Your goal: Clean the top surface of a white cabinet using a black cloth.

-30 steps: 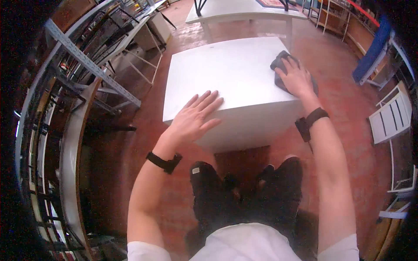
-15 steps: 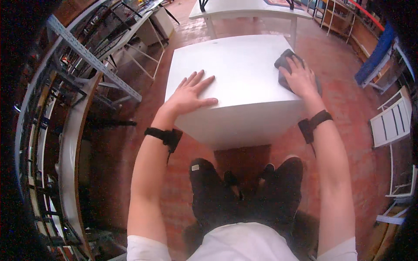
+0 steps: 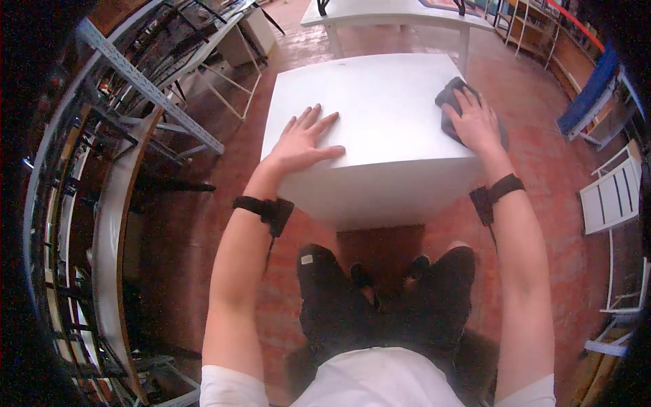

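While the left hand [image 3: 303,144] lies flat on the white table [image 3: 380,102], palm down near the front left part of the top, its fingers [image 3: 313,121] are stretched out straight and spread a bit, thumb sticking out to the side along the front edge. It isn't gripping anything, just bare tabletop under it.

Over on the right side, the right hand [image 3: 475,122] is pressed down on a dark grey cloth [image 3: 453,102]. The fingers there are also mostly flat and slightly fanned, laid on top of the cloth rather than bunched round it, so it's more of a press than a clench. The cloth sits close to the table's right edge, crumpled, poking out past the fingertips on the far side and a little off the edge under the palm side. The two hands are well apart, with a plain stretch of white top between them.

Both wrists have a black strap [image 3: 263,207] on them. Under the near edge of the table you can see the person's dark shoes [image 3: 325,285] on a reddish tiled floor [image 3: 529,88]. Off to the left there's a metal shelving rack [image 3: 122,88], a second white table [image 3: 393,12] stands further back, and a white folding chair [image 3: 614,197] is on the right.
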The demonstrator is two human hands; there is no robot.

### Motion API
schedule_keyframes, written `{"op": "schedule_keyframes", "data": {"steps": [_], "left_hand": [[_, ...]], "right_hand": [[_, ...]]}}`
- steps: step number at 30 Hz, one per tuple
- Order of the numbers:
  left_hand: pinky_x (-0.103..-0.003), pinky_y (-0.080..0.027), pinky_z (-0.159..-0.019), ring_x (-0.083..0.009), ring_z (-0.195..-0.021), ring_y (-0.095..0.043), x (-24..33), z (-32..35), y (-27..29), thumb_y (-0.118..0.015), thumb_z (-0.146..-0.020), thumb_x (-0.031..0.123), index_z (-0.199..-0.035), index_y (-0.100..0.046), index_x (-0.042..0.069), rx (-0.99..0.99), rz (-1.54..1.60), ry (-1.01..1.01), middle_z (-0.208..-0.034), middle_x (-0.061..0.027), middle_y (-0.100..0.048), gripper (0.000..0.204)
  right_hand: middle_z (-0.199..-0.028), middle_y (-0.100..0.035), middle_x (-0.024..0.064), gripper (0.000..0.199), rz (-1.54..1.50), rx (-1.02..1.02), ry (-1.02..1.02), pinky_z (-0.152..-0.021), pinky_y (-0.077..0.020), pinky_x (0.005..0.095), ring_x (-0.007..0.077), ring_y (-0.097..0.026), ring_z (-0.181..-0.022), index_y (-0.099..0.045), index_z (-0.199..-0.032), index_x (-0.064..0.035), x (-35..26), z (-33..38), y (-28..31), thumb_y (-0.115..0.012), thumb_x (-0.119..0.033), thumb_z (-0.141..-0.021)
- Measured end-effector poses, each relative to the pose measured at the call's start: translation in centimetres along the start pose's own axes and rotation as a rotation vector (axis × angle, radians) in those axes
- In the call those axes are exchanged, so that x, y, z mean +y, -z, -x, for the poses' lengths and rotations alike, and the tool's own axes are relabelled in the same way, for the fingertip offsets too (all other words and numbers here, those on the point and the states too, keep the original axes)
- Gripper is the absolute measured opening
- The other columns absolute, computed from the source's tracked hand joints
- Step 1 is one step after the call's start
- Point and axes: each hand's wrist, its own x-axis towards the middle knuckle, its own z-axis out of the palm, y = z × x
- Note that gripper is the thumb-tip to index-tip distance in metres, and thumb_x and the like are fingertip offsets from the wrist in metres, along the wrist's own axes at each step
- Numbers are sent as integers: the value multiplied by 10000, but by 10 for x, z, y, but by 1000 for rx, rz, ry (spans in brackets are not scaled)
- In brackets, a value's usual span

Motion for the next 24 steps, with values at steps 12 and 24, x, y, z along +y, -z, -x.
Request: {"op": "schedule_keyframes", "data": {"steps": [12, 24], "left_hand": [[-464, -75, -1310, -318, -1616, -122, 3, 2, 0, -534, -958, 674, -1620, -390, 302, 3, 2, 2, -1724, -203, -188, 773], [-481, -102, -1307, -346, -1606, -156, 7, 6, -5, -571, -929, 697, -1600, -419, 335, 28, 43, 14, -1709, -220, -224, 777]], "right_hand": [[-1662, -388, 108, 680, 0, -8, 6, -1239, -287, 541, 374, -340, -1526, -464, -1564, -135, -4, -5, 1, -442, -568, -1039], [-1651, -402, 119, 646, -19, 11, 40, -1224, -305, 552, 407, -336, -1523, -471, -1558, -138, 3, -4, -13, -488, -518, -1035]]}}
